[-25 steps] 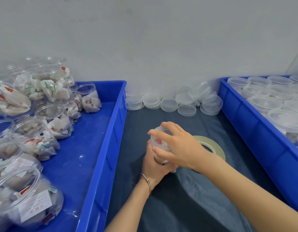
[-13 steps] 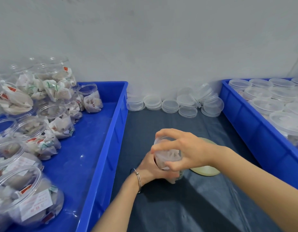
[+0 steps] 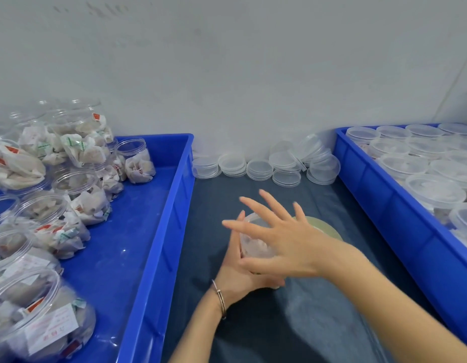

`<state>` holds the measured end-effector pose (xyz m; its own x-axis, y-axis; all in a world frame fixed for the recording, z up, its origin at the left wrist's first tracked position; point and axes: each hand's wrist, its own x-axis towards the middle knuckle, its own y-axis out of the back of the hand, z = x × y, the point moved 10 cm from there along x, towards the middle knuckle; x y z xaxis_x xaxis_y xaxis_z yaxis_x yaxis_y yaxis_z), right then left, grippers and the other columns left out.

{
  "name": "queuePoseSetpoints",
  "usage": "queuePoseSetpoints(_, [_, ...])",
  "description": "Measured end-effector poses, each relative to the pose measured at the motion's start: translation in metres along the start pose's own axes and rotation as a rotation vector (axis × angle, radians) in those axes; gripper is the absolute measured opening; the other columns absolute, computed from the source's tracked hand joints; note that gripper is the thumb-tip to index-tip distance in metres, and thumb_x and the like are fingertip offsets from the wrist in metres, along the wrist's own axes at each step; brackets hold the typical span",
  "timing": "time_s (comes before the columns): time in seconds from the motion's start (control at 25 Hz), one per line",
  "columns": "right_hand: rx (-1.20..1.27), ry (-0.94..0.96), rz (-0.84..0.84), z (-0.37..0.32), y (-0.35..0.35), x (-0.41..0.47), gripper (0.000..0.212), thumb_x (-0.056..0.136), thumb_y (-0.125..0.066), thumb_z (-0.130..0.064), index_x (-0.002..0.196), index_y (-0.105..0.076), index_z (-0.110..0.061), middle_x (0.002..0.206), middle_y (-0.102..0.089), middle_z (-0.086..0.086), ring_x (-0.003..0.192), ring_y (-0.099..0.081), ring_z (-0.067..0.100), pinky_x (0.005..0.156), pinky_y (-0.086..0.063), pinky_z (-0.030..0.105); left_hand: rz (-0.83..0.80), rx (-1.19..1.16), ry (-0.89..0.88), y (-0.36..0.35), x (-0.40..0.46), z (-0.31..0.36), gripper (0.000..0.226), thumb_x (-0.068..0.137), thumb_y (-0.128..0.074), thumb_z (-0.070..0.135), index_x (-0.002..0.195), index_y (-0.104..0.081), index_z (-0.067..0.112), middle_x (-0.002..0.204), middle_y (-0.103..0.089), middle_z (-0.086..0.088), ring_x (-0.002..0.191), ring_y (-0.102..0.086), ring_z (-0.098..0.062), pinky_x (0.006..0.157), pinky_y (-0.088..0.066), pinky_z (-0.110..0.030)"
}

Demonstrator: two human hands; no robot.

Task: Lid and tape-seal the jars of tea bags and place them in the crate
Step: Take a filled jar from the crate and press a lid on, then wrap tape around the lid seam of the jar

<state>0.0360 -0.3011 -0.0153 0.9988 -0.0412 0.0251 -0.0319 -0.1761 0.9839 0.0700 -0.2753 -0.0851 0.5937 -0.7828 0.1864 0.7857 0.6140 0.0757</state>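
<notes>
A clear plastic jar of tea bags (image 3: pixel 254 246) with a clear lid on top sits tilted on the dark cloth in the middle. My left hand (image 3: pixel 236 275) grips it from below and the left side. My right hand (image 3: pixel 281 238) hovers over the lid with fingers spread straight; only the thumb side lies near the jar. A roll of pale green tape (image 3: pixel 325 227) lies flat just behind the hands, mostly hidden by my right hand.
Left blue crate (image 3: pixel 159 231) holds several open jars of tea bags (image 3: pixel 80 197). Right blue crate (image 3: pixel 400 213) holds several lidded jars (image 3: pixel 434 191). Stacks of loose clear lids (image 3: pixel 258 169) line the wall at the back.
My right hand has let go of the lid and spread its fingers open above the jar. The left hand keeps its hold on the jar.
</notes>
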Motion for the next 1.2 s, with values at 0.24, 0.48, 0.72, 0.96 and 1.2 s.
queuePoseSetpoints(0.24, [-0.123, 0.206, 0.237, -0.011, 0.015, -0.002, 0.036, 0.093, -0.044, -0.047, 0.120, -0.062, -0.033, 0.131, -0.054, -0.005, 0.123, -0.048, 0.021, 0.085, -0.049, 0.038, 0.135, 1.011, -0.294, -0.007, 0.011, 0.042, 0.040, 0.070, -0.059, 0.022, 0.107, -0.044, 0.020, 0.096, -0.060, 0.011, 0.097, -0.054, -0.012, 0.083, -0.030, -0.008])
queuePoseSetpoints(0.48, [-0.235, -0.218, 0.371, -0.014, 0.006, 0.000, 0.040, 0.085, -0.034, -0.046, 0.104, -0.064, -0.027, 0.120, -0.059, 0.001, 0.109, -0.054, 0.028, 0.077, -0.042, 0.043, 0.502, 0.756, -0.097, 0.015, -0.004, 0.042, 0.022, 0.074, -0.062, 0.032, 0.095, -0.056, 0.028, 0.104, -0.063, 0.005, 0.091, -0.058, -0.002, 0.070, -0.044, -0.013])
queuePoseSetpoints(0.72, [0.034, 0.108, 0.363, -0.003, 0.022, -0.007, 0.034, 0.083, -0.054, -0.044, 0.107, -0.071, -0.027, 0.110, -0.065, -0.002, 0.100, -0.061, 0.022, 0.076, -0.052, 0.033, 0.224, 0.790, -0.188, 0.003, 0.004, 0.039, 0.043, 0.071, -0.068, 0.026, 0.109, -0.053, 0.014, 0.092, -0.060, 0.008, 0.085, -0.049, 0.003, 0.071, -0.036, -0.009])
queuePoseSetpoints(0.96, [0.339, 0.010, 0.505, 0.012, 0.028, -0.010, 0.044, 0.086, -0.040, -0.054, 0.114, -0.066, -0.032, 0.118, -0.060, -0.010, 0.110, -0.052, 0.011, 0.093, -0.042, 0.025, 0.287, 0.518, -0.135, 0.011, -0.005, 0.034, 0.052, 0.060, -0.077, 0.033, 0.102, -0.046, 0.029, 0.102, -0.059, 0.006, 0.087, -0.058, 0.005, 0.077, -0.042, -0.010])
queuePoseSetpoints(1.2, [0.254, -0.488, 0.258, 0.125, -0.030, -0.057, 0.050, 0.092, -0.047, -0.052, 0.134, -0.048, -0.024, 0.139, -0.042, -0.010, 0.137, -0.025, 0.007, 0.114, -0.015, 0.038, 0.106, -0.019, -0.083, 0.013, -0.012, 0.017, 0.115, 0.048, -0.085, 0.051, 0.142, -0.023, 0.025, 0.141, -0.039, 0.011, 0.128, -0.044, 0.000, 0.099, -0.039, -0.015])
